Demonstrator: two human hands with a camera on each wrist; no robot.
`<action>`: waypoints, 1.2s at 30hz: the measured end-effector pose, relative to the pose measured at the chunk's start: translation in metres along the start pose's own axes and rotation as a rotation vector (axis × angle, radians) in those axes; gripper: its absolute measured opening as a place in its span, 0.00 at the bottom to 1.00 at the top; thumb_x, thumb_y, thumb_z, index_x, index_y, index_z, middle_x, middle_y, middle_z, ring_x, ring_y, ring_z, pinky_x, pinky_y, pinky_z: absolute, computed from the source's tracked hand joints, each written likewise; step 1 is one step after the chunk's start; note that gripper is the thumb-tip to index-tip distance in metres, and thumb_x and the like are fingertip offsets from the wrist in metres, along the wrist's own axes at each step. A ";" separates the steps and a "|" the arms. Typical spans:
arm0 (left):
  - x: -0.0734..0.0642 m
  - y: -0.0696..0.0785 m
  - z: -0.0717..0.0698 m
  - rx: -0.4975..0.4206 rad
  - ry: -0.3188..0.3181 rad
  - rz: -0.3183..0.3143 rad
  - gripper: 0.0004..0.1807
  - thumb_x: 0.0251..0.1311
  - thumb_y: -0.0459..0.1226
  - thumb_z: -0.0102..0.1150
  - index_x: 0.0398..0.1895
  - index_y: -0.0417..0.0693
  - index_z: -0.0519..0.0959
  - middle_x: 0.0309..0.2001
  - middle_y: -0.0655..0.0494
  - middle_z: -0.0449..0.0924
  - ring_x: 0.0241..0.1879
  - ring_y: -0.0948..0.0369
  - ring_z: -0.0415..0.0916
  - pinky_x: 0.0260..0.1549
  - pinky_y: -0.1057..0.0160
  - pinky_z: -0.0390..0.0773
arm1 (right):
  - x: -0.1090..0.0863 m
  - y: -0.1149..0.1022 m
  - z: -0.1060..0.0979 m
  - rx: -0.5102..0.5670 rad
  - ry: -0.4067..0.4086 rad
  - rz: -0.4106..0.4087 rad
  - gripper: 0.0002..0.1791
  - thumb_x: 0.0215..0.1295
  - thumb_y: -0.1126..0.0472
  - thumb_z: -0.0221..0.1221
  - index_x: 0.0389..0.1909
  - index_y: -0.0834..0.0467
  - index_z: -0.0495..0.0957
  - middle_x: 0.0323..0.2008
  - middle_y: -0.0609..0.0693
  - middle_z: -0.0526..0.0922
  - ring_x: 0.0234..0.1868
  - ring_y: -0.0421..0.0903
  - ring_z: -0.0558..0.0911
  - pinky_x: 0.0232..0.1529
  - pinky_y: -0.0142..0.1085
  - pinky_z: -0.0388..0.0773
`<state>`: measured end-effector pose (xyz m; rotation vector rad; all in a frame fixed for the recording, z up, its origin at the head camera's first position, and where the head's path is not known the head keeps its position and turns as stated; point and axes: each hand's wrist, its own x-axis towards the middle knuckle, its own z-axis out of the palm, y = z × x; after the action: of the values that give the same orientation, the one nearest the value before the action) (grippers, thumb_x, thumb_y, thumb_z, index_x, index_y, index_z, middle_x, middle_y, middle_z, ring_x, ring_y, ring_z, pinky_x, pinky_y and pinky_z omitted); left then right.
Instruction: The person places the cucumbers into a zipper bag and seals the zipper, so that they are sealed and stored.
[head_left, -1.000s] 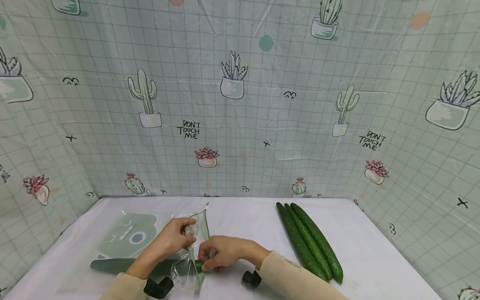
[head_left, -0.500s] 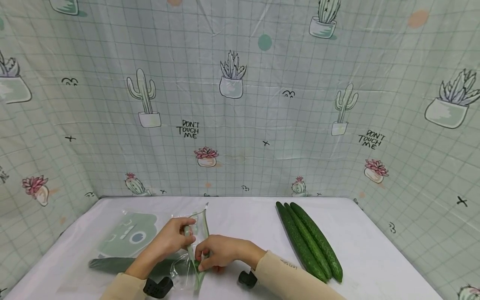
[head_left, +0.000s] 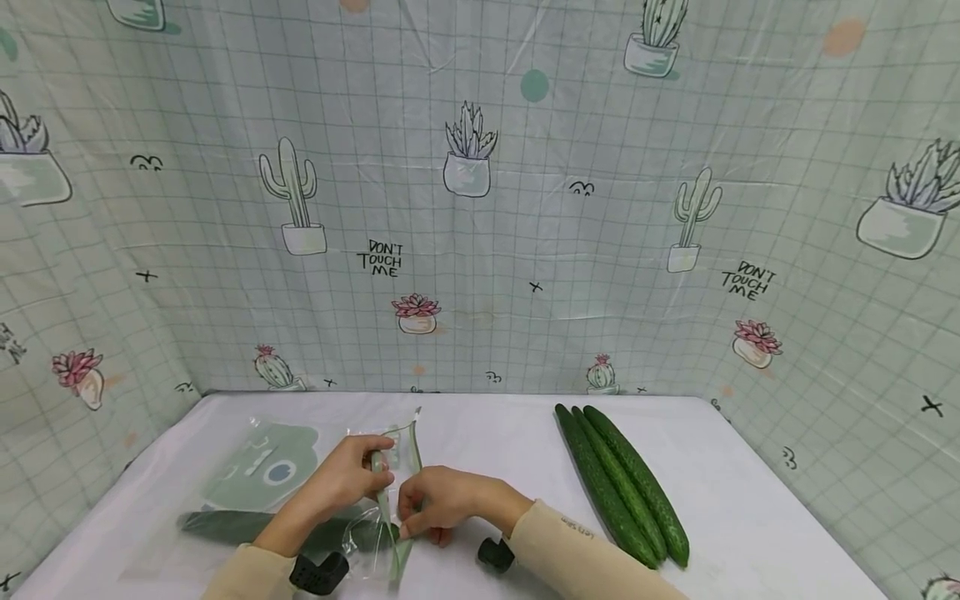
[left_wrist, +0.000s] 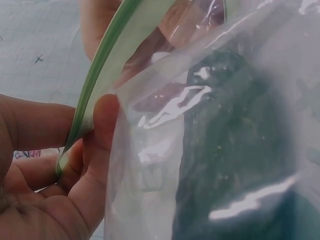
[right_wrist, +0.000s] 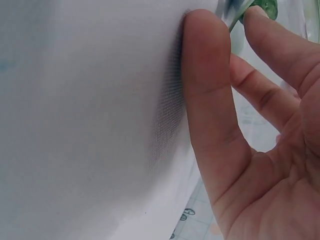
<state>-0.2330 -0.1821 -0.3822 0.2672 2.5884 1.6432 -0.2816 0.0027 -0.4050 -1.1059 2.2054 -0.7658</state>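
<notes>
- The cucumber (head_left: 217, 526) lies inside the clear bag (head_left: 281, 454), its tip at the mouth; I see dark green, pale-flecked skin, hazed by glossy plastic;
- The left hand (head_left: 351, 471) pinches the bag's rim, I judge to keep the mouth parted;
- The right hand (head_left: 442, 500) has bent fingers by the tip, probably to guide it; I cannot tell whether they grip;
- Three loose cucumbers (head_left: 621, 492) lie together on the white table (head_left: 487, 433), perhaps kept within right-hand reach.
</notes>
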 end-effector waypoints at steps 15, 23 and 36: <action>0.000 -0.002 0.001 -0.004 -0.003 -0.003 0.29 0.56 0.22 0.59 0.62 0.22 0.65 0.23 0.51 0.73 0.22 0.58 0.72 0.26 0.55 0.81 | -0.009 0.005 -0.004 0.109 0.005 0.027 0.10 0.58 0.62 0.67 0.41 0.55 0.80 0.40 0.44 0.76 0.19 0.44 0.81 0.21 0.35 0.80; 0.001 0.000 0.001 -0.009 0.005 -0.021 0.29 0.56 0.22 0.58 0.62 0.22 0.64 0.23 0.51 0.73 0.21 0.59 0.71 0.25 0.56 0.80 | -0.046 0.004 -0.025 -0.061 -0.003 -0.090 0.23 0.62 0.53 0.64 0.56 0.55 0.75 0.51 0.45 0.77 0.34 0.34 0.82 0.40 0.28 0.77; 0.000 -0.002 0.002 -0.029 -0.045 -0.025 0.30 0.58 0.23 0.57 0.64 0.24 0.63 0.24 0.51 0.71 0.23 0.58 0.70 0.26 0.53 0.79 | -0.125 0.032 -0.046 -0.150 0.249 -0.042 0.23 0.63 0.47 0.62 0.54 0.56 0.75 0.51 0.48 0.76 0.45 0.40 0.79 0.45 0.33 0.77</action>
<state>-0.2335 -0.1816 -0.3850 0.2658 2.5226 1.6458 -0.2656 0.1340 -0.3686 -1.1873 2.4889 -0.8037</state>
